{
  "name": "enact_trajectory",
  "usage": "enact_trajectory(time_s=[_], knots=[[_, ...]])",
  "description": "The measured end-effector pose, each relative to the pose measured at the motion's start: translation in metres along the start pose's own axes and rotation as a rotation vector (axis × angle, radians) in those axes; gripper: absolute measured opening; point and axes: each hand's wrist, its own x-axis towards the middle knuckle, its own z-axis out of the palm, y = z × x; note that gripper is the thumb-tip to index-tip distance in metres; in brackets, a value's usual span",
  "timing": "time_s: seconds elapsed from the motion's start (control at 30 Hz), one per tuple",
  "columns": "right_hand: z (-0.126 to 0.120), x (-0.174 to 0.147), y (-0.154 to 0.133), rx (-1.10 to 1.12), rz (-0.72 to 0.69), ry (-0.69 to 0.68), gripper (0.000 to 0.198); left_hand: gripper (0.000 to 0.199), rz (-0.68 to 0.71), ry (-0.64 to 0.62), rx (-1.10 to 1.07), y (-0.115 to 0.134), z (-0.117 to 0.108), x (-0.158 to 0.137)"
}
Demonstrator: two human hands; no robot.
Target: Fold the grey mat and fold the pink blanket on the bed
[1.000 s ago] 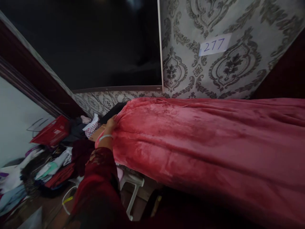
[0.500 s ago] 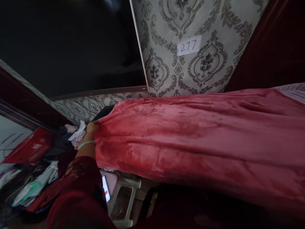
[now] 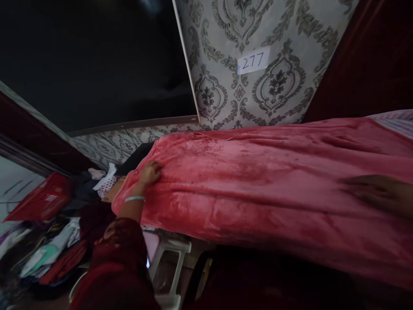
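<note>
A coral-pink plush blanket (image 3: 245, 181) is spread over a long surface along the wall, with soft folds running its length. On its left part rests my left hand (image 3: 150, 173), a pale bangle around the wrist. Its fingers lie on the fabric, loosely bent and apart from any grip that I can see. My right hand (image 3: 383, 191) reaches in from the right edge, low over the blanket. Motion blurs it somewhat, but its fingers are stretched out and hold nothing.
A large dark television (image 3: 97, 64) hangs above the blanket's left end. On the left are a red basket (image 3: 41, 198) and heaped clothes (image 3: 48, 254). A pale plastic stool (image 3: 174, 247) stands below the blanket's front edge. Striped fabric (image 3: 396, 122) shows at far right.
My left hand has let go of the blanket's left end and moved right onto its top. That end now spreads further left and down. My right hand has come into view at the right.
</note>
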Motion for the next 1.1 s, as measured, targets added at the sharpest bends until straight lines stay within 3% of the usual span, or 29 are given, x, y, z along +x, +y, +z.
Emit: enact_trajectory(time_s=[0.1, 0.23, 0.43, 0.57, 0.7, 0.93, 1.1], knots=[[0.02, 0.001, -0.02, 0.126, 0.002, -0.127, 0.04, 0.034, 0.099, 0.007, -0.119, 0.02, 0.016, -0.006], [0.026, 0.0, -0.043, 0.157, 0.066, -0.096, 0.044, 0.033, 0.23, 0.039, -0.201, 0.043, 0.035, -0.014], [0.029, -0.005, -0.049, -0.015, -0.021, -0.068, 0.053, 0.032, 0.44, -0.004, -0.132, 0.078, 0.046, -0.013], [0.039, -0.013, -0.055, -0.221, -0.051, 0.01, 0.053, 0.03, 0.407, -0.002, -0.055, 0.088, 0.048, -0.014], [0.037, -0.015, -0.063, -0.285, -0.047, 0.005, 0.046, 0.033, 0.333, -0.015, -0.108, 0.088, 0.048, -0.015], [0.007, 0.004, -0.09, -0.232, 0.215, 0.008, 0.041, 0.036, 0.141, 0.066, -0.225, 0.092, 0.034, 0.0], [-0.001, 0.016, -0.091, -0.105, 0.304, 0.155, 0.036, 0.038, 0.011, 0.119, -0.222, 0.096, 0.022, 0.012]])
